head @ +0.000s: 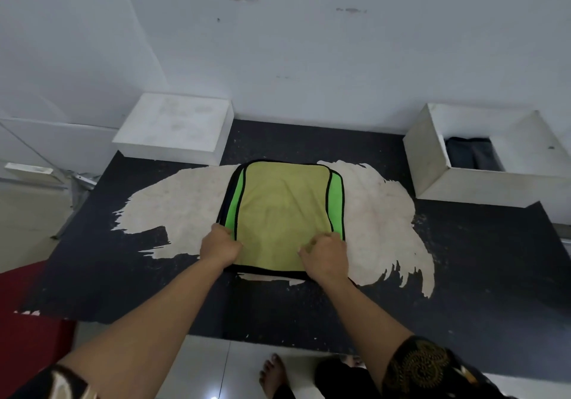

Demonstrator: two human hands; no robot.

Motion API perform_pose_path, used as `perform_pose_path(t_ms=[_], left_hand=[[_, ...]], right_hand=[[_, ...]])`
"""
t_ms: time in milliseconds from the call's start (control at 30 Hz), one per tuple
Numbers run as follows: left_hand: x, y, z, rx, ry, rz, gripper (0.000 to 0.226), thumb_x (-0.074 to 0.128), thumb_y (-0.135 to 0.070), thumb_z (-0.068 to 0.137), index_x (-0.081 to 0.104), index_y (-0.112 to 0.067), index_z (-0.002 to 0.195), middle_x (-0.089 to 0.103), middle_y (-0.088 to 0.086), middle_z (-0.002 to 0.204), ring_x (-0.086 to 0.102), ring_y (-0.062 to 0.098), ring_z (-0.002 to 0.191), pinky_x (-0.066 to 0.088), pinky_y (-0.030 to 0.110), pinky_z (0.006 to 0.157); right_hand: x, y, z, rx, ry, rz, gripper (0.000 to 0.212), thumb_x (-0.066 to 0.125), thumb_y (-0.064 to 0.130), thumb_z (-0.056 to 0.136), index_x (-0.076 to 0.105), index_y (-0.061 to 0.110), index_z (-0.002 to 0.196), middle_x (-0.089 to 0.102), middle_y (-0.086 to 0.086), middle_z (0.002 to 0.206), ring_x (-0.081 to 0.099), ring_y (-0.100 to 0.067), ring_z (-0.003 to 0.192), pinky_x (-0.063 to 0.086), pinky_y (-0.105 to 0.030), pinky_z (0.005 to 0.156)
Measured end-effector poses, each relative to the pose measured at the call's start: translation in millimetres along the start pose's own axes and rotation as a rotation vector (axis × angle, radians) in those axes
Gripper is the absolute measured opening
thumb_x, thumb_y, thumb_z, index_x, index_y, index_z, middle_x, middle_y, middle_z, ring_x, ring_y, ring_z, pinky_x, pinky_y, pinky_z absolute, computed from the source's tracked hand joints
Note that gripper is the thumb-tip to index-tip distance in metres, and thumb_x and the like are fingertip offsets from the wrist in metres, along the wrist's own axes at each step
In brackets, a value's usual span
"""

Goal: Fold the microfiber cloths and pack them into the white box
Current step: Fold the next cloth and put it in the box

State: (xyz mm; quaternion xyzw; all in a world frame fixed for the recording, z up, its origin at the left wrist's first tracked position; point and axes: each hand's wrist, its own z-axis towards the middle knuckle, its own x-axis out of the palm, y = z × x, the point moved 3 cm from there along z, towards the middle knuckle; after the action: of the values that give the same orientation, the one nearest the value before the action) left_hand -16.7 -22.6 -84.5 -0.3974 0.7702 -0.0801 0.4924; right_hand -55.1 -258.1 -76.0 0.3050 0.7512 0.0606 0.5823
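Observation:
A stack of microfiber cloths lies flat in the middle of the worn black table [463, 275]. The top cloth is olive-yellow [282, 210], and a bright green cloth [336, 204] with black edging shows under it on both sides. My left hand [220, 247] grips the near left edge of the yellow cloth with curled fingers. My right hand [326, 258] pinches the near right part of the same cloth. The open white box [432, 157] stands at the back right and holds a dark folded cloth [469, 153].
A closed white box or lid [176, 126] sits at the back left against the white wall. The table's black surface is scraped pale around the cloths. A red object [27, 337] lies left below the table. My bare foot [272, 374] shows on the tiled floor.

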Motion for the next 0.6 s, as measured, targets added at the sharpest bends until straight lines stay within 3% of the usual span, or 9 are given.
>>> perform_pose_path(t_ms=[100, 167, 200, 233, 300, 333, 500, 600], left_hand=[[2, 1, 2, -0.031, 0.082, -0.017, 0.050, 0.071, -0.019, 0.083, 0.049, -0.008, 0.127, 0.054, 0.010, 0.127, 0.053, 0.028, 0.114, 0.041, 0.028, 0.083], [1, 4, 3, -0.015, 0.097, 0.011, 0.018, 0.068, -0.015, 0.083, 0.053, -0.018, 0.093, 0.055, 0.004, 0.104, 0.054, 0.021, 0.095, 0.041, 0.026, 0.078], [1, 6, 5, -0.011, 0.095, 0.007, 0.018, 0.066, -0.014, 0.083, 0.049, -0.019, 0.084, 0.053, 0.001, 0.097, 0.052, 0.017, 0.085, 0.040, 0.025, 0.071], [-1, 7, 5, -0.003, 0.102, -0.007, 0.015, 0.063, -0.013, 0.083, 0.051, -0.016, 0.090, 0.052, 0.001, 0.097, 0.050, 0.013, 0.080, 0.039, 0.024, 0.066], [-4, 7, 5, 0.025, 0.098, -0.064, 0.044, 0.061, -0.014, 0.084, 0.048, -0.010, 0.126, 0.055, 0.001, 0.107, 0.050, 0.010, 0.082, 0.038, 0.022, 0.062], [-5, 6, 6, 0.046, 0.088, -0.092, 0.052, 0.062, -0.014, 0.085, 0.044, -0.011, 0.134, 0.056, -0.001, 0.105, 0.052, 0.010, 0.082, 0.038, 0.022, 0.060], [-8, -2, 3, 0.061, 0.120, -0.320, 0.055, 0.067, -0.012, 0.088, 0.040, -0.017, 0.135, 0.055, 0.000, 0.094, 0.059, 0.014, 0.081, 0.046, 0.024, 0.056], [-10, -8, 0, 0.048, 0.137, -0.389, 0.050, 0.052, 0.002, 0.089, 0.035, -0.017, 0.132, 0.056, 0.007, 0.100, 0.058, 0.018, 0.076, 0.046, 0.023, 0.052]], right_hand=[[-2, -8, -1, 0.125, 0.051, -0.025, 0.024, 0.057, 0.018, 0.089, 0.057, 0.009, 0.111, 0.044, -0.012, 0.122, 0.051, -0.030, 0.105, 0.046, -0.035, 0.084], [-1, -12, -2, 0.163, 0.103, -0.060, 0.029, 0.059, 0.018, 0.089, 0.053, 0.009, 0.115, 0.044, -0.012, 0.121, 0.055, -0.028, 0.100, 0.046, -0.033, 0.079], [-2, -14, -1, 0.181, 0.113, -0.067, 0.033, 0.061, 0.019, 0.088, 0.050, 0.010, 0.118, 0.045, -0.011, 0.121, 0.056, -0.027, 0.099, 0.045, -0.032, 0.077], [-2, -17, 1, 0.199, 0.113, -0.069, 0.037, 0.062, 0.021, 0.088, 0.048, 0.011, 0.121, 0.046, -0.011, 0.121, 0.057, -0.027, 0.100, 0.044, -0.032, 0.076], [-2, -20, 3, 0.228, 0.096, -0.064, 0.044, 0.065, 0.025, 0.087, 0.045, 0.012, 0.124, 0.044, -0.011, 0.122, 0.054, -0.028, 0.103, 0.045, -0.033, 0.078], [-2, -21, 3, 0.238, 0.085, -0.063, 0.047, 0.066, 0.027, 0.086, 0.043, 0.012, 0.124, 0.042, -0.011, 0.123, 0.052, -0.028, 0.105, 0.044, -0.033, 0.077], [4, -24, 1, 0.259, 0.066, -0.073, 0.049, 0.066, 0.028, 0.085, 0.041, 0.012, 0.125, 0.040, -0.011, 0.125, 0.048, -0.028, 0.107, 0.046, -0.037, 0.082], [1, -22, -1, 0.244, 0.001, -0.090, 0.043, 0.063, 0.024, 0.084, 0.043, 0.013, 0.121, 0.040, -0.011, 0.123, 0.046, -0.027, 0.106, 0.044, -0.037, 0.084]])
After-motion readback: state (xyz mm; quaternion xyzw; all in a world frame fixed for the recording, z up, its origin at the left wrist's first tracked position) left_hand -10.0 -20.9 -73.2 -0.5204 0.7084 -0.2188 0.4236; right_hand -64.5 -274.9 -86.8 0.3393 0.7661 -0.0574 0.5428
